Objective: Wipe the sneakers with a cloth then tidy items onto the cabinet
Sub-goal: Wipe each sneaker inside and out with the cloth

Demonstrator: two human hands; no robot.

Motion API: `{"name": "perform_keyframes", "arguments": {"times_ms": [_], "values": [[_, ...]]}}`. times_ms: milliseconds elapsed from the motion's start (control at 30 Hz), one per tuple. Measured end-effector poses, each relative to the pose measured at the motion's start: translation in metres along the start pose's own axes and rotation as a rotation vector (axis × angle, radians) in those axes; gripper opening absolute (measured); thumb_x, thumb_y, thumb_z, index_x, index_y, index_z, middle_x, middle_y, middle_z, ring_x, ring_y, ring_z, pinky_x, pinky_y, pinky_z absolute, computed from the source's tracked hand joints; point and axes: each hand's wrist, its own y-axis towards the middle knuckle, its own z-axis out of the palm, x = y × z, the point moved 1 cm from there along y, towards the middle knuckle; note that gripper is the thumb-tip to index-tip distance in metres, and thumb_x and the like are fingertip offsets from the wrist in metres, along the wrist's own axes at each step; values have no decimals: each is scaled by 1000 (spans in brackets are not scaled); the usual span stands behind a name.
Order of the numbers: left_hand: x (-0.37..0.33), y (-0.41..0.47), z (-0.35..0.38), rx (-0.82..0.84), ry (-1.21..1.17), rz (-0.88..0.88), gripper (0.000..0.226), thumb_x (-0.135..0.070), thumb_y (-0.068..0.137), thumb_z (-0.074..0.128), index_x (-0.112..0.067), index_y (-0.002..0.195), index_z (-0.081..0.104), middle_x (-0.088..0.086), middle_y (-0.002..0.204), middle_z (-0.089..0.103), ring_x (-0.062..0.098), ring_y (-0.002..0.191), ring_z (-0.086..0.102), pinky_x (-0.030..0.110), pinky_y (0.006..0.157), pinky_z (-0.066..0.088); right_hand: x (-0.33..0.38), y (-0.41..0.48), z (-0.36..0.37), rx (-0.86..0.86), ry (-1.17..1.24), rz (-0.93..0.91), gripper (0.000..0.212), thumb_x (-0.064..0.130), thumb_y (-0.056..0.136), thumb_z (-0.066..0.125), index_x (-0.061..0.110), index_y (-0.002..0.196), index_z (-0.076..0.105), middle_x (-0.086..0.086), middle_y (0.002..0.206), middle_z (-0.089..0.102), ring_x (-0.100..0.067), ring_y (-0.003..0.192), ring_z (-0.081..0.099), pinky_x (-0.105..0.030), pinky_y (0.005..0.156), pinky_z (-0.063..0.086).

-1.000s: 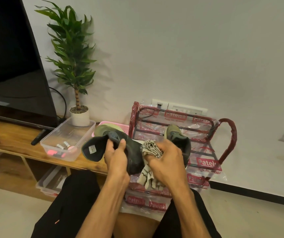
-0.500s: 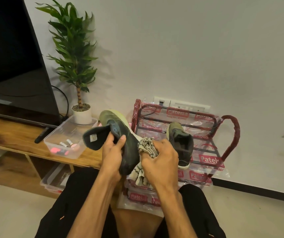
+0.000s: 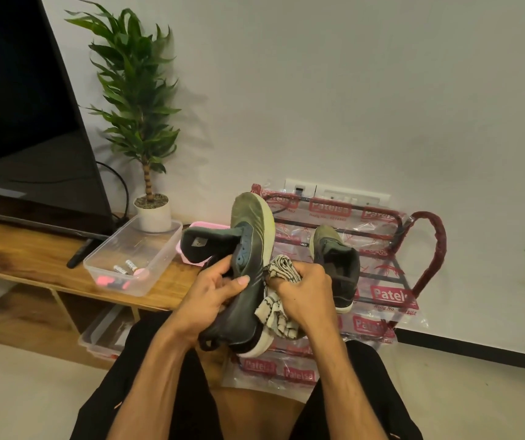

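Sneaker (image 3: 250, 274) now tilted up, toe raised; left hand (image 3: 213, 293) grip holds it, right hand (image 3: 305, 290) grip bunches cloth (image 3: 282, 308) vs. its side.

There are two sneakers, a held sneaker (image 3: 251, 246) and a racked sneaker (image 3: 335, 265); one striped cloth (image 3: 282, 315); two hands, left hand (image 3: 213, 300) and right hand (image 3: 305, 293); one shoe rack (image 3: 429, 249); one potted plant (image 3: 140, 100); one television (image 3: 16, 106); one clear tub (image 3: 162, 257) containing two batteries (image 3: 130, 265).
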Motion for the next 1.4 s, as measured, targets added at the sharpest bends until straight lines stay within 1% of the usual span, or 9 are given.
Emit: {"name": "perform_keyframes", "arguments": {"times_ms": [167, 267, 400, 533, 867, 1033, 1167, 1300, 1400], "values": [[-2, 3, 5, 49, 215, 6, 36, 1, 96, 52, -22, 122, 60, 0, 111, 74, 16, 104, 69, 31, 88, 55, -13, 5, -6, -202, 88, 30, 21, 23, 79, 75, 10, 67, 64, -7, 65, 67, -27, 60, 64, -46, 57, 56], [4, 6, 8, 35, 547, 33, 34, -20, 97, 54, -38, 125, 59, -9, 120, 69, 15, 116, 63, 44, 101, 49, -16, 3, -13, -219, 386, 113, 18, 22, 78, 81, 9, 72, 70, -11, 72, 72, -30, 71, 71, -51, 69, 59], [2, -2, 27, -52, 1131, 127, 40, -22, 98, 47, -45, 130, 51, -11, 118, 67, 17, 104, 62, 27, 74, 42, -11, -1, -14, -44, 850, 237, 26, 21, 76, 83, 9, 97, 75, -14, 94, 76, -33, 92, 73, -49, 87, 58], [-3, -8, 51, -84, 1299, 206, 43, -18, 97, 42, -40, 133, 48, -7, 109, 64, 16, 98, 61, 29, 61, 24, -7, -5, -8, -48, 791, 194, 42, 14, 71, 87, 12, 108, 68, -7, 96, 77, -23, 92, 74, -40, 84, 59], [2, -7, 63, -117, 1543, 207, 49, -19, 97, 44, -37, 142, 43, -3, 120, 60, 17, 111, 55, 26, 80, 33, -25, 3, 4, -250, 767, 289, 37, -11, 68, 72, 7, 99, 66, -15, 86, 75, -31, 81, 73, -45, 75, 62], [16, 0, 60, -173, 903, 84, 48, -10, 92, 56, -38, 130, 57, -19, 113, 62, 4, 111, 57, 23, 93, 44, -29, 1, 0, -353, 858, 211, 40, -16, 70, 70, 12, 98, 66, -13, 89, 74, -30, 83, 72, -43, 73, 61], [8, 9, 54, -153, -17, -336, 48, 3, 83, 58, -9, 129, 55, 5, 113, 69, 20, 111, 64, 29, 96, 48, -30, -4, -5, -403, 853, 116, 45, -20, 69, 69, 16, 96, 64, -4, 85, 72, -18, 76, 70, -28, 65, 58], [-7, 12, 47, -94, -876, -344, 69, -34, 77, 62, 5, 132, 49, 27, 131, 60, 37, 125, 55, 45, 115, 33, -30, -11, -5, -375, 855, 52, 45, -21, 68, 71, 12, 96, 62, -3, 80, 70, -19, 72, 68, -34, 66, 59], [-16, 21, 50, -101, -985, -272, 89, -64, 75, 59, 2, 132, 49, 24, 133, 58, 37, 127, 53, 48, 117, 30, -29, -14, -2, -319, 835, 18, 43, -22, 69, 71, 10, 96, 60, 0, 74, 67, -12, 65, 63, -26, 59, 55]]}}
